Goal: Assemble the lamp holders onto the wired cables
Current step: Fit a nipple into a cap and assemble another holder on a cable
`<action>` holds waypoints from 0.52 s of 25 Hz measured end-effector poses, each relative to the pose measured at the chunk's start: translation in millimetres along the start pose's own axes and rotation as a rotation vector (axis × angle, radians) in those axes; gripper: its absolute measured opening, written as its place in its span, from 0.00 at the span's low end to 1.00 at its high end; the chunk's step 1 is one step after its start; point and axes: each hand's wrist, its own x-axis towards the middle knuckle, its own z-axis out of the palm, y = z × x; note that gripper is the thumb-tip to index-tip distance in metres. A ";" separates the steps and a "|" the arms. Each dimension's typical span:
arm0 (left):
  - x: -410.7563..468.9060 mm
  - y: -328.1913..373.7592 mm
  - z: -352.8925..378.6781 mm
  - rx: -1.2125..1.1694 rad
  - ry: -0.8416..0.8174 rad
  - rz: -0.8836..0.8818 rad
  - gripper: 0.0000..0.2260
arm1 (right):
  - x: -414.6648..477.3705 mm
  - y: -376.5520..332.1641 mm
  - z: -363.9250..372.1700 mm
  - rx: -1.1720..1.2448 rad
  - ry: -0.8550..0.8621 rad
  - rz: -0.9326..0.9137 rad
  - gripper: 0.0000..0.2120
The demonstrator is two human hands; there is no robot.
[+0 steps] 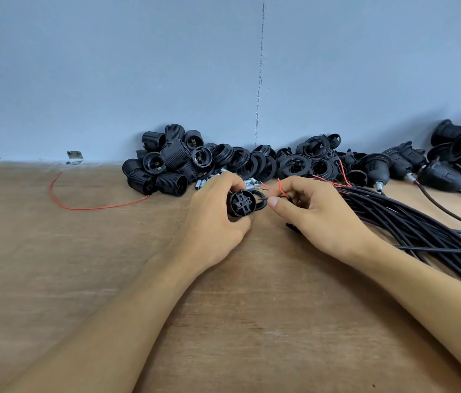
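Sitting clamped in left hand, lamp holder lies just beside wire pinched in right hand.

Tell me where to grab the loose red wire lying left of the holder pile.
Pinch the loose red wire from straight above, midway along its long straight run. It lies flat on the wooden table, nothing touching it there, so thumb and finger can close across it. The curved left part would probably swing round when lifted.

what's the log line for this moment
left hand: grips black round plastic lamp holder | right hand: pinches thin red wire | stage: wire near holder
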 end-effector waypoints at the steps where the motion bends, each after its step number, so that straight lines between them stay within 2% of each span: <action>1: 0.2 -0.1 0.5 0.008 0.006 0.005 0.18 | -0.4 0.3 0.3 -0.013 -0.003 -0.005 0.02; 13: 0.1 3.1 0.0 0.028 0.017 0.042 0.18 | -2.9 -1.8 5.2 -0.189 0.058 -0.076 0.02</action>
